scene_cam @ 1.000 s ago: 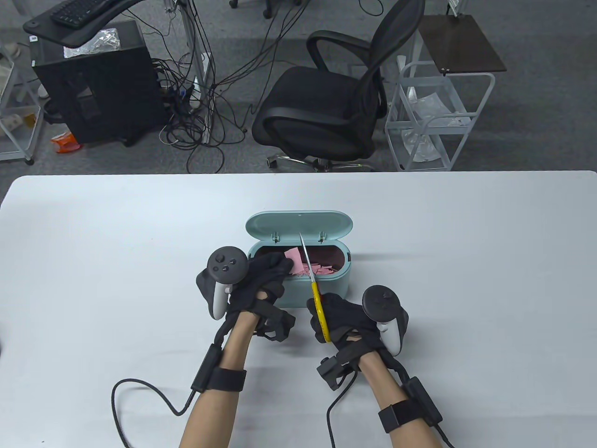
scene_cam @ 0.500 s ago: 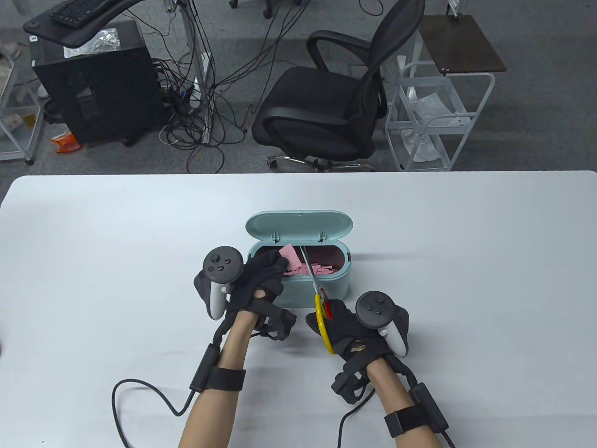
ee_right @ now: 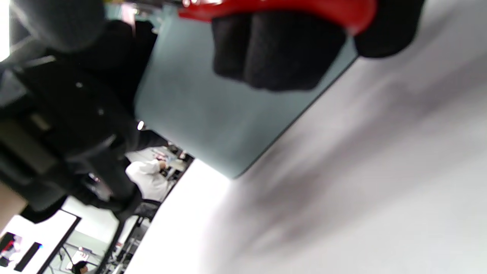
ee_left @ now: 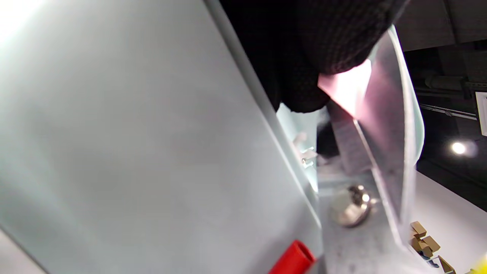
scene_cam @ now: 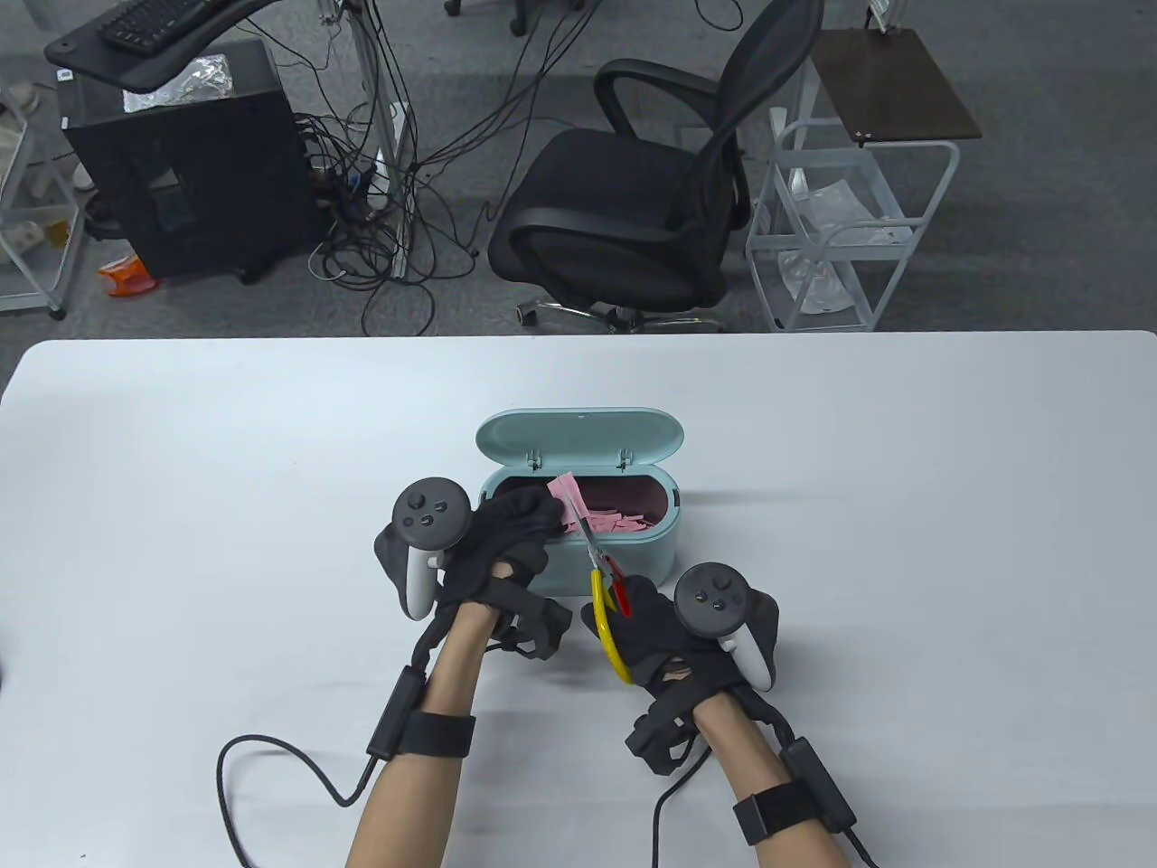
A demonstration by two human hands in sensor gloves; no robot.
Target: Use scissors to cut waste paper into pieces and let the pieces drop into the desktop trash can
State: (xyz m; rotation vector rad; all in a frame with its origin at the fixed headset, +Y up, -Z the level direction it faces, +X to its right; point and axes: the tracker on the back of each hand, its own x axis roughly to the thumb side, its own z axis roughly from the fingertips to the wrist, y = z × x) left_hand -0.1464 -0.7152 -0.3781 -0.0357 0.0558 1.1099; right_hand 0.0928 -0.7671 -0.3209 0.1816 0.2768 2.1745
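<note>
A mint-green desktop trash can (scene_cam: pixel 624 556) stands mid-table with its lid (scene_cam: pixel 578 436) tipped open at the back. Pink paper scraps (scene_cam: pixel 615 520) lie inside. My left hand (scene_cam: pixel 515 529) pinches a pink paper sheet (scene_cam: pixel 565 488) over the can's left end; in the left wrist view the pink paper (ee_left: pixel 348 89) sticks out under my gloved fingers (ee_left: pixel 304 87). My right hand (scene_cam: pixel 646 633) grips the scissors (scene_cam: pixel 598 565) by their yellow and red handles, the blades angled up-left to the paper. The right wrist view shows my fingers (ee_right: pixel 274 49) curled round the red handle (ee_right: pixel 281 7).
The white table (scene_cam: pixel 904 506) stretches wide on both sides of the can. A black cable (scene_cam: pixel 271 768) loops near the front left. Beyond the far edge stand a black office chair (scene_cam: pixel 633 208), a white wire cart (scene_cam: pixel 850 226) and a dark cabinet (scene_cam: pixel 181 172).
My right hand drew back and to the left with the scissors, swinging the blades left to the paper's edge; the handles have spread a little. The left hand kept holding the paper.
</note>
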